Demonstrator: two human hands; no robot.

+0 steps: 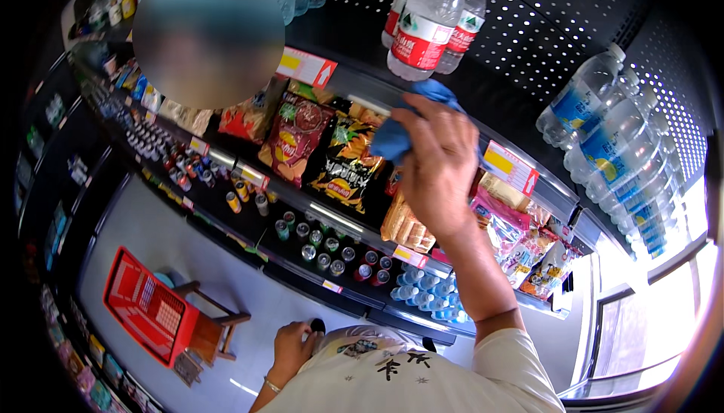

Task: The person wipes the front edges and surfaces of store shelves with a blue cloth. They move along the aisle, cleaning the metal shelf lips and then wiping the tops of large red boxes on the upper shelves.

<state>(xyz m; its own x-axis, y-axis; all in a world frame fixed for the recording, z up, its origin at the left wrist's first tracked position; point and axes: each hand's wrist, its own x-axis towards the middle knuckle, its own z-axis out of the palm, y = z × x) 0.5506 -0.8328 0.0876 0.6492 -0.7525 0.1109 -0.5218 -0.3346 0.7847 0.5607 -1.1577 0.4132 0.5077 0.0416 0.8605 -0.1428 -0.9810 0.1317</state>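
Observation:
My right hand [438,158] presses a blue cloth [394,139] against the front edge of an upper shelf [367,88], its fingers over the cloth. Just beyond it stand three clear water bottles [419,45] with red caps and red-and-white labels. A shelf price tag [511,167] sits right of the hand. Bagged snacks lie on the shelf below, among them a black bag of chips [346,161] and a maroon bag of chips [295,136]. Low by my waist, my left hand [291,345] has bent fingers beside my shirt; whether it holds anything is unclear.
Large bottles with blue labels [611,141] fill the upper right shelf. Lower down are drink cans [317,238] and small water bottles [424,291]. A red shopping basket [150,305] rests on a wooden stool [212,336] at left. A blurred patch covers the upper left.

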